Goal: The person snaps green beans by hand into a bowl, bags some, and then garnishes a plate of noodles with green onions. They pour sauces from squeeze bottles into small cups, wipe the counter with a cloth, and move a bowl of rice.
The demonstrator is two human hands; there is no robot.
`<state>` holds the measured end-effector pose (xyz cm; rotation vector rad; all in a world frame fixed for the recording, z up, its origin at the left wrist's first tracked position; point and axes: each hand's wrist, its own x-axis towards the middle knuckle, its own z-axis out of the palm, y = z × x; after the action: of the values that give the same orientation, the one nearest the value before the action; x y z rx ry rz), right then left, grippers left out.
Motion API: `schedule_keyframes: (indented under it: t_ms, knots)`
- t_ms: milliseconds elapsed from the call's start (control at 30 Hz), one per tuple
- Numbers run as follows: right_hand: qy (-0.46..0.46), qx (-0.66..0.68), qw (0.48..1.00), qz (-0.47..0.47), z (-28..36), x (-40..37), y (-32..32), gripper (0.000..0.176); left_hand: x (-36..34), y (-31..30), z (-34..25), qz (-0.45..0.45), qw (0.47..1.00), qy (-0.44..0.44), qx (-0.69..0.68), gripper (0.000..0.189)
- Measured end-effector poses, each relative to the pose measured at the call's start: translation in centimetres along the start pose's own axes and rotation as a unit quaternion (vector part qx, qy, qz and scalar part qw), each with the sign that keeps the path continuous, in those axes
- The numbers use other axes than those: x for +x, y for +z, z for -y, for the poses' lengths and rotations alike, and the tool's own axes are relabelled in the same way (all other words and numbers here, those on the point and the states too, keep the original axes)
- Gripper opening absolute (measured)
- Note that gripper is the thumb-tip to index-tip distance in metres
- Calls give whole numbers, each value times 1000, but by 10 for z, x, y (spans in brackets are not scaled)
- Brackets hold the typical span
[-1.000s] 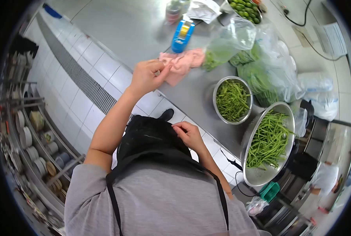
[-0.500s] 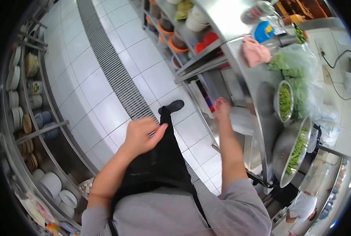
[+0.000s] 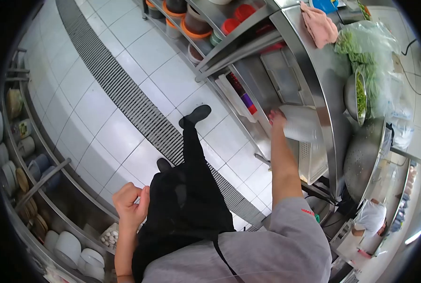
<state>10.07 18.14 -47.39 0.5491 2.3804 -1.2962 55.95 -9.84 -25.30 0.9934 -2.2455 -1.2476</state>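
Observation:
Low on the left, my left hand point(image 3: 131, 202) hangs beside my black trousers, its fingers curled into a loose fist with nothing showing in them. My right hand point(image 3: 277, 118) reaches out to the shelf under the steel counter. It overlaps the front edge of a translucent plastic container point(image 3: 301, 123); its fingers are small and partly hidden, so I cannot tell whether they grip it. Close by on the same shelf are a white tray point(image 3: 236, 101) with a red and purple packet point(image 3: 245, 100) and a white perforated basket point(image 3: 312, 162).
A steel counter point(image 3: 330, 94) on the right carries a pink cloth point(image 3: 319, 26), bagged greens point(image 3: 366, 45) and a bowl of green beans point(image 3: 360, 96). Shelves with crockery point(image 3: 69, 250) line the left. A drain grate point(image 3: 120, 80) crosses the tiled floor. Another person point(image 3: 370, 218) is far right.
My view has shifted along the counter, and a second shoe now shows. My left hand has dropped lower and left. My right hand has moved to the translucent container.

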Motion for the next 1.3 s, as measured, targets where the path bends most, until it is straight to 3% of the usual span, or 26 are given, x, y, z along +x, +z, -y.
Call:
schedule_keyframes:
  t_ms: [33,133,300,367,400,433,500,533,567,600,667,800,867,900,967,1000,1067,1100,1133,1200,1233,1267,1300]
  knots:
    - [18,28,998,-47,-7,3,-16,26,2,2,1,6,1000,6,8,24]
    - [89,54,994,-41,-12,-2,-52,29,2,10,4,6,1000,3,14,24]
    - [-32,-37,997,55,-35,-22,-79,25,-1,17,8,17,1000,-2,10,24]
    - [-12,-14,998,-55,-72,-36,-105,24,1,20,7,16,999,-21,18,24]
    - [-111,-33,971,-209,-120,-22,-137,29,2,22,7,26,999,-18,15,24]
    - [-206,-53,911,-353,-158,-5,-164,34,3,24,8,26,999,-16,16,24]
    - [54,-81,810,-579,-102,-46,-182,52,6,26,10,27,999,-12,21,25]
    - [92,112,822,-552,-45,-73,-179,57,6,28,12,38,999,-15,21,25]
    - [126,300,800,-504,-8,-84,-175,62,6,30,14,50,998,-19,20,25]
    - [126,302,797,-508,-15,-67,-183,62,6,34,18,54,998,-16,19,25]
    - [67,419,856,-293,-42,-23,-220,61,6,41,27,64,998,-8,14,25]
    - [11,456,860,-229,-99,57,-260,53,5,40,28,106,992,46,55,25]
    - [-83,481,852,-189,-109,67,-264,45,4,36,29,121,988,64,74,25]
    - [-83,493,843,-197,-108,67,-267,45,5,35,29,129,985,71,84,25]
    - [56,516,810,-273,-91,48,-269,39,5,36,23,142,980,98,95,25]
    - [58,528,801,-277,-100,45,-274,39,5,36,19,152,977,111,102,25]
    - [20,533,826,-183,-130,50,-291,38,3,41,11,167,971,135,106,24]
    - [-8,374,909,-182,-157,67,-300,38,2,45,7,179,967,146,104,24]
    - [-7,386,904,-186,-156,62,-299,38,1,49,2,181,965,158,109,24]
    - [-17,516,825,-229,-140,52,-286,40,-2,61,-13,220,958,159,97,23]
    - [-19,525,820,-226,-157,65,-295,40,0,67,-24,239,948,181,107,22]
    - [-139,181,938,-261,-193,91,-310,43,3,74,-30,231,948,186,111,22]
    - [-242,-192,915,-259,-214,104,-312,46,5,80,-34,246,941,201,114,21]
